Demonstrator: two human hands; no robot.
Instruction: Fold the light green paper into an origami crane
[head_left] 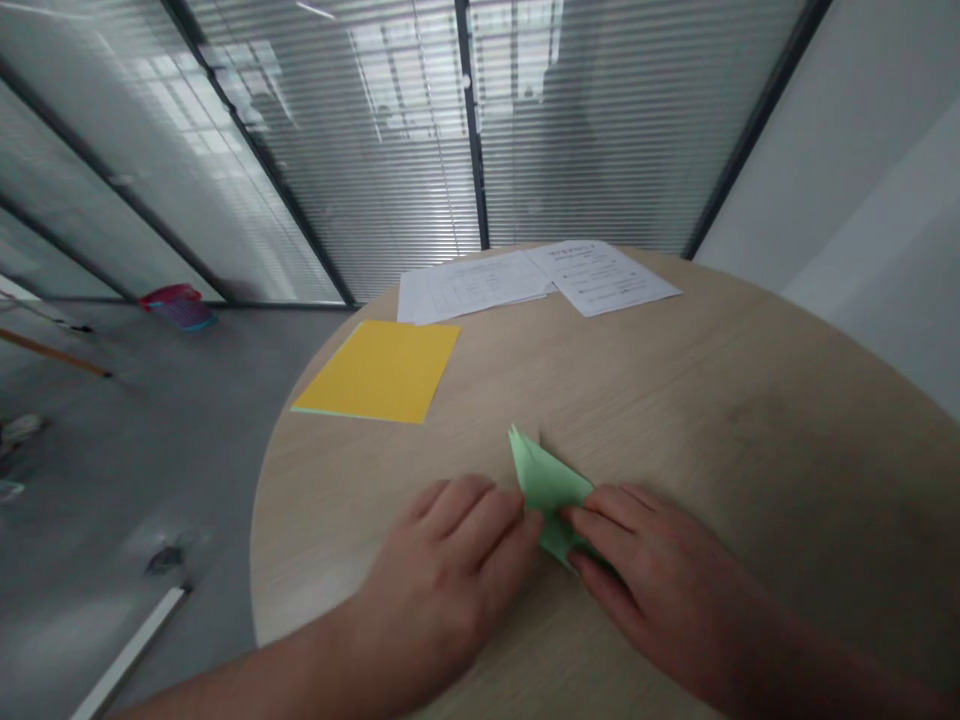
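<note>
A folded green paper (546,482), shaped to a point at its far end, lies flat on the round wooden table (735,420). My left hand (450,560) rests palm down beside it, fingers curled, fingertips touching its left edge. My right hand (645,570) lies on the paper's near right part, fingers stretched and pressed onto it. The near end of the green paper is hidden under my right fingers.
A yellow sheet (382,370) with a green sheet under it lies at the table's left. White printed papers (525,278) lie at the far edge. Glass walls with blinds stand behind. On the grey floor at left sits a red basket (176,305).
</note>
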